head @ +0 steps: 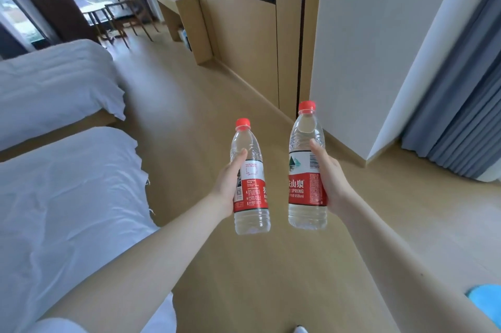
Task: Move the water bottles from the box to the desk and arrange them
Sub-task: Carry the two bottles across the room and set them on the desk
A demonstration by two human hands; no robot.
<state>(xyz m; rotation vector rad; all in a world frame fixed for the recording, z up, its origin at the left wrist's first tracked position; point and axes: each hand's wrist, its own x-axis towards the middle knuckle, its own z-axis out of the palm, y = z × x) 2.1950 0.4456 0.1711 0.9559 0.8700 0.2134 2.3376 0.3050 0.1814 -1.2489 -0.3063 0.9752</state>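
My left grip (229, 183) holds the left bottle (252, 197) upright; my right grip (330, 180) holds the right bottle (303, 186), both above the floor (189, 115).

bottles (250, 186): clear glossy plastic | floor (189, 94): smooth wood | bedding (62, 197): white creased cloth

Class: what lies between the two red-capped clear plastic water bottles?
Nothing: in the head view, only tan wooden floor shows between the left-hand bottle and right-hand bottle.

We count two red-capped water bottles (254, 186) (301, 183), two hands (226, 186) (332, 180), two white-sheeted beds (54, 88) (67, 210) and one wooden desk (173, 4).
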